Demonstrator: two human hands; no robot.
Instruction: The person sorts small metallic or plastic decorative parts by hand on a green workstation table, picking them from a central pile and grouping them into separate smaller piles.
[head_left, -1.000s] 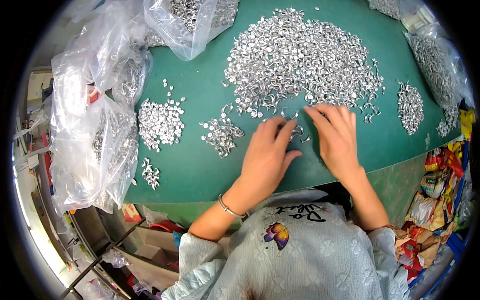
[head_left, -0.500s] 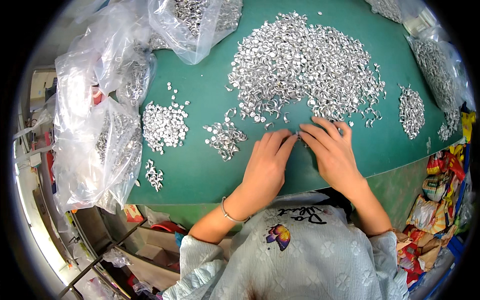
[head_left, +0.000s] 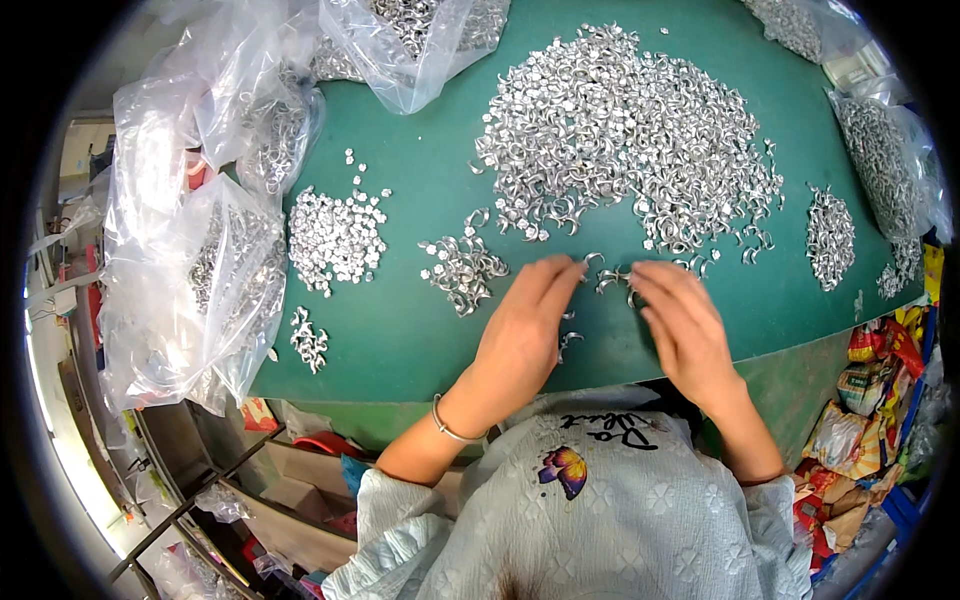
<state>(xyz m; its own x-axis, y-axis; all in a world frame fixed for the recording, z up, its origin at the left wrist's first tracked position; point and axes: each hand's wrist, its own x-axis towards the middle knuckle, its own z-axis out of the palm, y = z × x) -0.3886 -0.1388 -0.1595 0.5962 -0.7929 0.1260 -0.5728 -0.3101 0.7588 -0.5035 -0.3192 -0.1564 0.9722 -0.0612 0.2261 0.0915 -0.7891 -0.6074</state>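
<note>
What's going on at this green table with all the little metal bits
A person is sorting small silvery metal pieces on a green table. Both hands lie flat at the near edge of the big central heap: the left hand and right hand finger a few loose pieces between them. Smaller sorted piles sit to the left, and clear plastic bags of pieces ring the table.

Right hand point(head_left: 685, 330) is motion-blurred; whether its fingertips pinch a piece cannot be told. Left hand point(head_left: 520, 325) covers the pieces beneath its palm. Single parts in the large pile point(head_left: 620, 130) are too small to make out in shape. Far bag point(head_left: 415, 40) is cut off by the top edge; far-right bag point(head_left: 885, 150) fades into the dark rim. Contents of the left bags point(head_left: 190, 270) are veiled by crumpled plastic.
</note>
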